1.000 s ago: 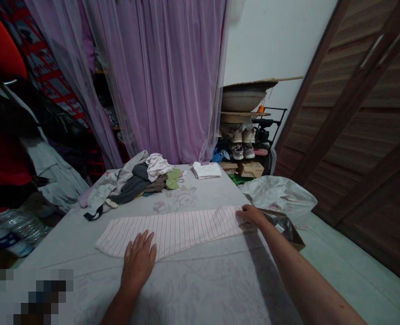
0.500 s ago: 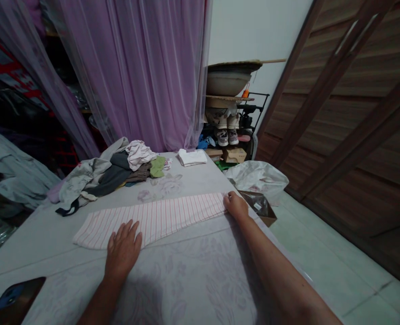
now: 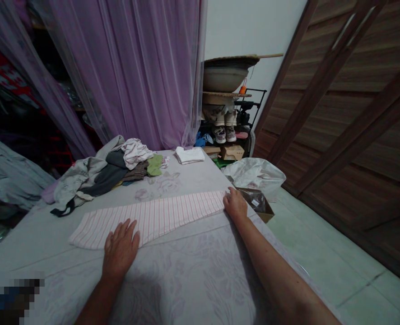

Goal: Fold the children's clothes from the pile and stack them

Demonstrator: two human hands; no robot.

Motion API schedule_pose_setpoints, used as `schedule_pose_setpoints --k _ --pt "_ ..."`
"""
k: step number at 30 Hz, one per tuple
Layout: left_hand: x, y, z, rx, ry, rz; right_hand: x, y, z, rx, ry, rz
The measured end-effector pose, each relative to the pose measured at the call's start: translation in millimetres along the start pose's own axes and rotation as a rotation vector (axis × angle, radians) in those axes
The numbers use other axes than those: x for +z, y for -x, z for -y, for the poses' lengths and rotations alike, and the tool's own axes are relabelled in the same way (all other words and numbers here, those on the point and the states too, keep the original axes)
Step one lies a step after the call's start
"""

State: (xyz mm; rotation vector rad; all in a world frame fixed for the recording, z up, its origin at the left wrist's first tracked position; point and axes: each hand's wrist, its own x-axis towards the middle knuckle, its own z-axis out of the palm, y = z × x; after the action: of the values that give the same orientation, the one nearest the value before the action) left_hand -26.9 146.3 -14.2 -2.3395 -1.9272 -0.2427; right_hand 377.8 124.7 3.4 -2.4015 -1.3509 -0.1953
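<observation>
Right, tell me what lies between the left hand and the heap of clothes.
In the head view: the pink-striped garment beside the left hand, then a strip of floral bedsheet up to the clothes heap.

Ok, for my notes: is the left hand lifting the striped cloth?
No, the left hand lies flat on the pink-striped cloth on the bed.

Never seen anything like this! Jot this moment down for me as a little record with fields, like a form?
Left hand: fingers spread on the near edge of the pink-striped white garment
Right hand: fingertips at the garment's right end
Surface: floral-patterned bed cover
Further along the bed: heap of mixed clothes, folded white cloth
Beside the bed: cardboard box, white plastic bag
</observation>
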Motion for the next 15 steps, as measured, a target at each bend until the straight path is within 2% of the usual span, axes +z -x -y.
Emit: schedule_pose_setpoints --k 3,6,11,13,15 --pt "0.3 0.0 0.0 0.001 0.008 0.009 1.2 2.5 3.4 -0.083 -0.03 -0.059" --pt "-0.9 0.0 -1.0 -0.012 0.013 0.027 5.4 10.7 17.2 -0.213 -0.038 -0.057" --pt "-6.1 1.0 -5.3 -0.042 0.025 0.088 18.7 29.9 43.0 -0.48 0.028 0.149" --pt "-7.6 1.7 -7.0 -0.059 0.031 0.104 23.4 34.1 45.5 -0.51 0.058 0.207" --pt "-7.6 2.5 -7.7 -0.071 0.042 0.102 27.2 35.4 43.6 -0.508 0.078 0.204"
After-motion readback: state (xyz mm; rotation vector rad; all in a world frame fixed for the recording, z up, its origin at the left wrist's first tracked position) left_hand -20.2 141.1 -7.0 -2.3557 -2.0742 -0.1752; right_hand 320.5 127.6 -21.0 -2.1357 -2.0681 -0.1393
